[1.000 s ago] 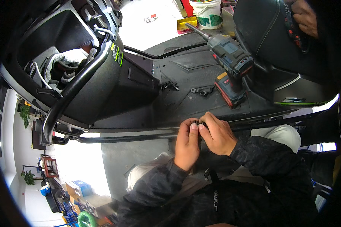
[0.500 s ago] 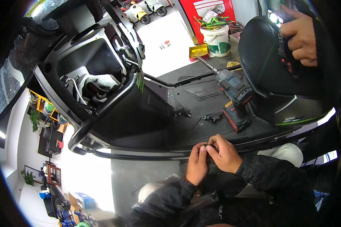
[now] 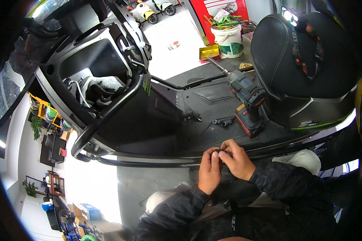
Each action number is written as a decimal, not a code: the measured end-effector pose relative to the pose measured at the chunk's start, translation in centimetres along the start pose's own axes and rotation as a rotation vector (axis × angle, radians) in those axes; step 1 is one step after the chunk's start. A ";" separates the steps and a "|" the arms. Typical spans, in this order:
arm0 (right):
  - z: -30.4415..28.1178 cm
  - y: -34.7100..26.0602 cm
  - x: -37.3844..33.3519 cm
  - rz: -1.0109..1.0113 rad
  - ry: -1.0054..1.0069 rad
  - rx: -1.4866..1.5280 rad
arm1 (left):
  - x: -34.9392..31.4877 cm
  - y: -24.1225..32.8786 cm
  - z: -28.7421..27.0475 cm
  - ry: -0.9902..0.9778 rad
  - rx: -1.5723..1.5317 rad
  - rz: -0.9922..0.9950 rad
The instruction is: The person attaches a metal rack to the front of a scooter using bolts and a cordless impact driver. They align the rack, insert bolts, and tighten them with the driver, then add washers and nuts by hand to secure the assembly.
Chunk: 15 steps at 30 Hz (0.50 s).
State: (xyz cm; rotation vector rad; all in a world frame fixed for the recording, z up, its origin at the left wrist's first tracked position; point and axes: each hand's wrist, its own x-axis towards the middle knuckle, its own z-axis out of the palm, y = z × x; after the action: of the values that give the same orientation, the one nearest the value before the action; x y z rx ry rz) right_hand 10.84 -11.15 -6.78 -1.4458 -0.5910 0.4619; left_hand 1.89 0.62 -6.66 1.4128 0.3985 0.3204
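Note:
My left hand point(image 3: 210, 170) and my right hand point(image 3: 238, 162) meet in front of the vehicle's black footboard, thumbs and fingertips pinched together. Between the fingertips sits a small dark piece, mostly covered, whose kind I cannot make out. Just beyond the hands, on the footboard point(image 3: 197, 138), stands a grey and black cordless impact wrench point(image 3: 247, 90) with a long socket pointing up-left. Left of its battery lies a black bracket-like part point(image 3: 223, 122). Small dark parts point(image 3: 193, 117) are farther left.
A lit headlamp point(image 3: 289, 16) with its strap lies on the black seat point(image 3: 271, 52). A black tubular rail point(image 3: 157, 164) runs along the footboard's near side. An open compartment point(image 3: 94, 60) holds a grey cloth point(image 3: 108, 83). Behind stand a white bucket point(image 3: 231, 40) of tools and a yellow tray point(image 3: 209, 52).
Another person's hand, earlier at the headlamp on the seat, has gone from view; the headlamp and strap now lie there uncovered. My hands stay pinched together, fingers shifted slightly.

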 end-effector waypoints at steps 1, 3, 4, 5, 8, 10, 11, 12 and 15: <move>-0.2 0.0 0.3 0.035 -0.036 -0.051 | -0.1 0.2 -0.2 -0.013 0.007 -0.026; -0.7 0.0 0.6 0.134 -0.100 -0.118 | -0.2 0.3 -0.5 -0.035 0.003 -0.017; -0.7 -0.1 0.6 0.085 -0.098 -0.173 | -0.2 0.3 -0.6 -0.030 0.024 -0.044; -0.7 -0.3 0.4 0.062 -0.075 -0.215 | -0.2 0.2 -0.6 -0.040 0.038 -0.051; 0.1 -0.8 0.1 -0.065 0.006 -0.183 | 0.0 -0.1 -0.6 -0.012 -0.035 -0.025; 0.5 -1.1 0.0 -0.095 0.028 -0.110 | 0.0 -0.3 -0.7 -0.006 -0.063 -0.026; 0.6 -1.2 0.0 -0.074 0.021 -0.075 | 0.0 -0.3 -0.8 -0.019 -0.048 -0.044; 0.6 -1.3 0.0 -0.046 0.016 -0.032 | -0.1 -0.3 -1.0 -0.032 -0.031 -0.061; 0.2 -1.4 0.3 0.013 0.082 -0.109 | -0.3 -0.3 -1.4 -0.035 0.072 -0.080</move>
State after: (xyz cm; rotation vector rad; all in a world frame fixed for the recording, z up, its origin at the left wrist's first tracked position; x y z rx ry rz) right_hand 10.86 -10.91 -5.33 -1.5655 -0.5478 0.3838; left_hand 1.02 1.72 -7.08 1.4664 0.4408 0.2179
